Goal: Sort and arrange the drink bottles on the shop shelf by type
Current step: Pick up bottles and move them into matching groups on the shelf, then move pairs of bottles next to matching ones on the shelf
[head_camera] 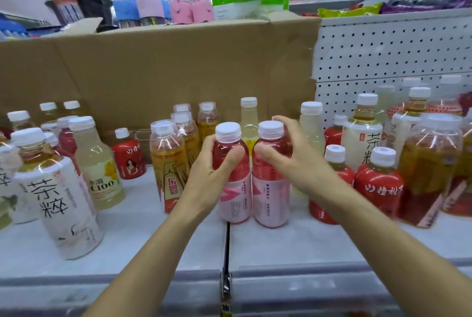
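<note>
Your left hand [209, 171] gripped the left pink bottle [236, 199] and your right hand [291, 160] clasped the right pink bottle [270, 194], your fingers hiding their shoulders, both smooth clear plastic with ribbed white caps, upright side by side at the middle of the pale shelf [293, 240].

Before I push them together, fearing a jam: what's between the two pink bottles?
Head view: only a narrow bare gap between left bottle and right bottle.
</note>
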`<state>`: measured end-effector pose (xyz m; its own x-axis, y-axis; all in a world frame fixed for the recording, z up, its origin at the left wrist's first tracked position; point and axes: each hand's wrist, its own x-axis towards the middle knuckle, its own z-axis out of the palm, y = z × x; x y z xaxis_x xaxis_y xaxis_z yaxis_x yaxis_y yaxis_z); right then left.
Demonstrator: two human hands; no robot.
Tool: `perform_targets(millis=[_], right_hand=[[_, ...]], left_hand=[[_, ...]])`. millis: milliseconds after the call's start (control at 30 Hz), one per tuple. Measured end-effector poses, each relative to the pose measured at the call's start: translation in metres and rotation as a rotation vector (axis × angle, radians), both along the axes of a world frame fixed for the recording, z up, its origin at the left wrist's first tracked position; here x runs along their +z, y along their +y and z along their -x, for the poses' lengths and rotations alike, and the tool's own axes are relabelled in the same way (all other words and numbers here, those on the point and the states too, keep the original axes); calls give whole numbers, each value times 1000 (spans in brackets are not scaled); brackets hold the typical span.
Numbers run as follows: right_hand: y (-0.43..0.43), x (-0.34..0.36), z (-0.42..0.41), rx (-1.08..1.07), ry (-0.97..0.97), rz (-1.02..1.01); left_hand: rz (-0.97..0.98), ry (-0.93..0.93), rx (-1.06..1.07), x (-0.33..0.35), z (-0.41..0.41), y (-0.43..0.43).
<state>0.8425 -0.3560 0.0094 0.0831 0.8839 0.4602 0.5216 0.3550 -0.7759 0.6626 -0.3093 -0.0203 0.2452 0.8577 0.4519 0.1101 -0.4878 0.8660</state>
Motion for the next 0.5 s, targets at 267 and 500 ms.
perform_targets(millis=[267,500], right_hand=[[-4,-54,18,-86,257,-28],[-25,-49,16,-53,329,-69]], left_hand=[[26,106,-33,-24,2,-6],[25,-23,40,-27,-11,-37]])
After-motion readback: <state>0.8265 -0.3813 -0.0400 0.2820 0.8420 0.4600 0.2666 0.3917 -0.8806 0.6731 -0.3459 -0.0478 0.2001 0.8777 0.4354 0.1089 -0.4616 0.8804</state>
